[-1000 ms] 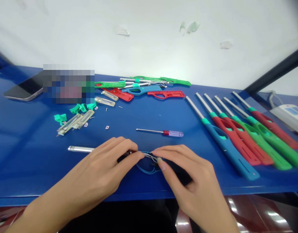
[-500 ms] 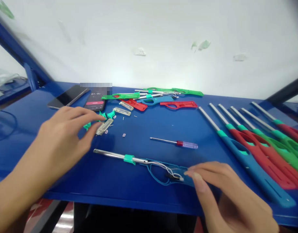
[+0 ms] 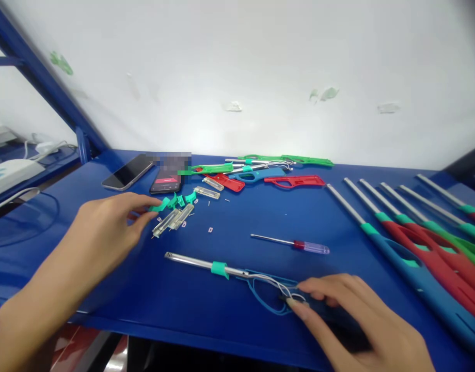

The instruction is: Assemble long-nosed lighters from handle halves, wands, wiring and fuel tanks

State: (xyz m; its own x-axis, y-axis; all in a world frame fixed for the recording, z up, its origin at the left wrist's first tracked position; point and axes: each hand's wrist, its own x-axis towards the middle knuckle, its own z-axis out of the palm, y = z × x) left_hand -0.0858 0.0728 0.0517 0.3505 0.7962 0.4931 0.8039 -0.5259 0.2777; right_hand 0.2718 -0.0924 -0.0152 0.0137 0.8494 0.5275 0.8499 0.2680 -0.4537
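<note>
My left hand (image 3: 109,227) has its thumb and index finger closed on a small green plastic trigger (image 3: 160,206), beside other green triggers (image 3: 179,200). Two clear fuel tanks (image 3: 171,221) lie just right of those fingers. Over the blue lighter half-shell (image 3: 256,297), my right hand (image 3: 361,315) pinches the black igniter (image 3: 284,298) with white wires (image 3: 274,280); the fingers partly hide it. A metal lighter tube (image 3: 194,261) with a green collar (image 3: 219,268) extends left from this shell.
A screwdriver (image 3: 311,247) lies beyond the shell. Closed lighters (image 3: 408,263) line the right side. Red shell halves (image 3: 295,181), other lighter parts and more clear tanks (image 3: 207,193) lie toward the wall. Two phones (image 3: 129,173) rest at back left. Tiny pink-white pieces (image 3: 210,230) are scattered mid-table.
My left hand has let go of a clear tank, which now lies beside another, and has closed on a green trigger. My right fingers have moved onto the igniter. The view has shifted.
</note>
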